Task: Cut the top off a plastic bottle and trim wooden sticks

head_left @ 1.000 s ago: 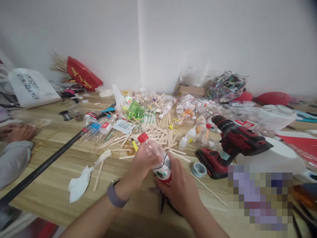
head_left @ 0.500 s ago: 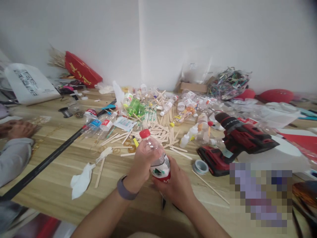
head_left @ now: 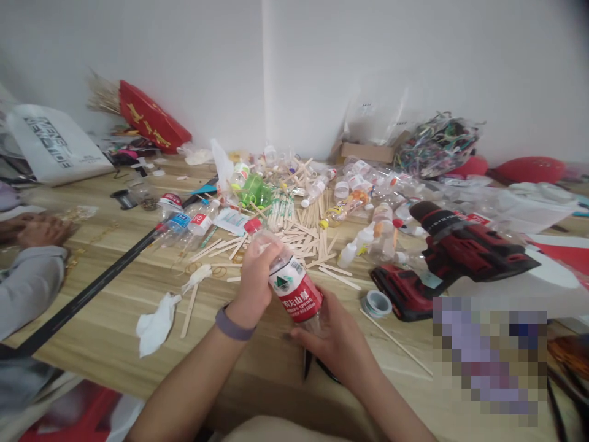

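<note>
A clear plastic water bottle [head_left: 297, 288] with a red cap and a red-and-white label is held tilted over the table, its cap end pointing up and to the left. My left hand [head_left: 257, 270] is wrapped round its upper part, just below the cap. Round the lower end close the fingers of my right hand [head_left: 338, 331], partly hidden behind the bottle. Beneath that hand a dark pointed blade [head_left: 307, 363] shows, most of the tool being covered. Wooden craft sticks [head_left: 304, 242] lie scattered just beyond the bottle.
On the right stands a red-and-black cordless drill [head_left: 460, 258], with a roll of tape [head_left: 377, 304] beside it. Several plastic bottles [head_left: 200, 222] lie at the back and left. A long black strip [head_left: 96, 288] crosses the left side, near another person's hands [head_left: 43, 236].
The bottle has turned so that more of its red label shows, and it leans further left. My right hand has slid towards its bottom end. The view has shifted slightly.
</note>
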`<action>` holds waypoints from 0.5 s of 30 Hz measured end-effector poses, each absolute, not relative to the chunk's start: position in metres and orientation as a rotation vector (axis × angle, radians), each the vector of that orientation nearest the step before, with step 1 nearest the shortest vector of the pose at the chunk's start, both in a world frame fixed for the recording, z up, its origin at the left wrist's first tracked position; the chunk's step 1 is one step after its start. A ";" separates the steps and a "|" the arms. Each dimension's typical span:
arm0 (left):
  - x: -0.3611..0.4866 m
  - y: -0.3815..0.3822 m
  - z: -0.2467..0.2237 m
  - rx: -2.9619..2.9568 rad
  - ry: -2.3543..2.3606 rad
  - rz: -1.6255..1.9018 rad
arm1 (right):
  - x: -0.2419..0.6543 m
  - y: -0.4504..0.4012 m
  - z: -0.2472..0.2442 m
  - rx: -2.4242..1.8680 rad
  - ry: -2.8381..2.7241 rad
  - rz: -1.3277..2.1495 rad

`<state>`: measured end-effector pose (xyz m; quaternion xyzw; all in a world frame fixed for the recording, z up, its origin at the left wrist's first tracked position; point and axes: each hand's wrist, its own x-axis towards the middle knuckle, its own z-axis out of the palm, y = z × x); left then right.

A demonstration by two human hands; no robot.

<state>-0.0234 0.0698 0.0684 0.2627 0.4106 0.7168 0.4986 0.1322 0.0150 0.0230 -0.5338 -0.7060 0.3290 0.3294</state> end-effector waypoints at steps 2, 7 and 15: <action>-0.025 0.070 0.065 0.623 0.986 1.725 | 0.133 0.013 0.024 -1.389 -1.840 0.912; -0.026 0.068 0.060 0.606 0.930 1.712 | 0.132 0.011 0.028 -1.335 -1.821 0.842; -0.027 0.067 0.060 0.621 0.909 1.716 | 0.133 0.008 0.017 -1.300 -1.782 0.777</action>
